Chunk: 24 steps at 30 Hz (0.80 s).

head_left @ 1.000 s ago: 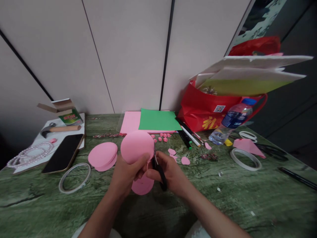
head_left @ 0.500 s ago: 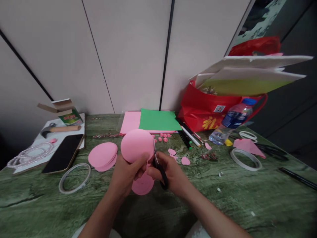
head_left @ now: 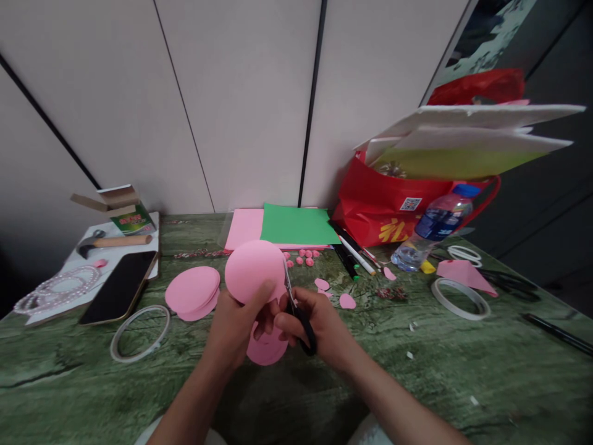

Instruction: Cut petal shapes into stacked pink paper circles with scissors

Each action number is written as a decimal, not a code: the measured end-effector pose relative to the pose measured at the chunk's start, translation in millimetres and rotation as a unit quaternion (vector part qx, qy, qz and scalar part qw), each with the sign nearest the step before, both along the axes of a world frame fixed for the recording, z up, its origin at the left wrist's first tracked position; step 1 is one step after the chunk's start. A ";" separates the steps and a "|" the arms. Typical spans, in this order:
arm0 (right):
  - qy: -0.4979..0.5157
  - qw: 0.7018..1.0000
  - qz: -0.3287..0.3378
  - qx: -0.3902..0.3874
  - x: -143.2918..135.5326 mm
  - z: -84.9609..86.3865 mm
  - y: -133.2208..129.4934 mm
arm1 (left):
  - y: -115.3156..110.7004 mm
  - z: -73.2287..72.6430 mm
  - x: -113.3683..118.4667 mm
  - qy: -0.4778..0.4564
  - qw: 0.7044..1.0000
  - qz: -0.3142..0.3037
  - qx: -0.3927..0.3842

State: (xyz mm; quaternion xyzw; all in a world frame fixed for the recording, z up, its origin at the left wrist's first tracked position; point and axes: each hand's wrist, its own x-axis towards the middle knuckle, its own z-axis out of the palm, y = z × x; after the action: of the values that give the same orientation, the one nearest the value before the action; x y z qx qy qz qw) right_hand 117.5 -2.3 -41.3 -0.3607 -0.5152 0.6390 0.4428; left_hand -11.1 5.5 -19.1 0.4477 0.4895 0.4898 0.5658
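My left hand [head_left: 241, 321] pinches a round pink paper disc [head_left: 254, 271], its thumb lying on the disc's lower part. Scissors [head_left: 302, 321] with black handles are in my right hand [head_left: 319, 321], and their blades point up at the disc's right edge. Under my hands, another pink paper circle [head_left: 266, 351] lies on the green table [head_left: 296, 411]. To the left rests a stack of pink circles [head_left: 192, 293]. Small pink paper scraps [head_left: 347, 301] are scattered right of the scissors.
Green and pink sheets [head_left: 299, 224] lie at the back beside pens [head_left: 356, 253]. A red bag [head_left: 370, 204] and a bottle [head_left: 433, 228] stand back right. Tape rolls [head_left: 460, 299] lie on both sides. At left are a phone [head_left: 119, 287], hammer [head_left: 115, 241] and beads [head_left: 58, 289].
The held disc has shifted very slightly left. The scissors' blades have moved slightly left with it, and the fingers of my hands near the disc's lower edge have changed position a little.
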 end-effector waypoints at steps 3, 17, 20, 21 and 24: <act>-0.002 1.000 0.012 0.002 -0.7 0.4 -0.2 | -1.1 -1.4 -0.4 0.006 1.000 0.006 0.002; 0.009 0.999 -0.023 0.021 0.6 1.8 0.6 | 0.1 -4.9 -1.4 0.055 0.998 0.016 -0.013; 0.009 1.000 -0.022 0.013 0.1 2.4 0.5 | -0.1 -4.2 -1.5 0.046 0.999 0.012 -0.009; 0.011 1.000 -0.021 0.010 -0.1 2.5 0.4 | 0.0 -3.9 -1.3 0.042 0.999 0.010 -0.008; 0.022 1.000 -0.019 -0.001 -0.9 2.7 0.4 | 0.6 -2.9 -1.0 0.035 0.999 0.009 -0.009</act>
State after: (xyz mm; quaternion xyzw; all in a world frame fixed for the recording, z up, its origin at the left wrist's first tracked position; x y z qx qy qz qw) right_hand 116.6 -1.9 -38.6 -0.3572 -0.4976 0.6389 0.4654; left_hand -12.1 6.1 -22.0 0.4552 0.5174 0.4747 0.5475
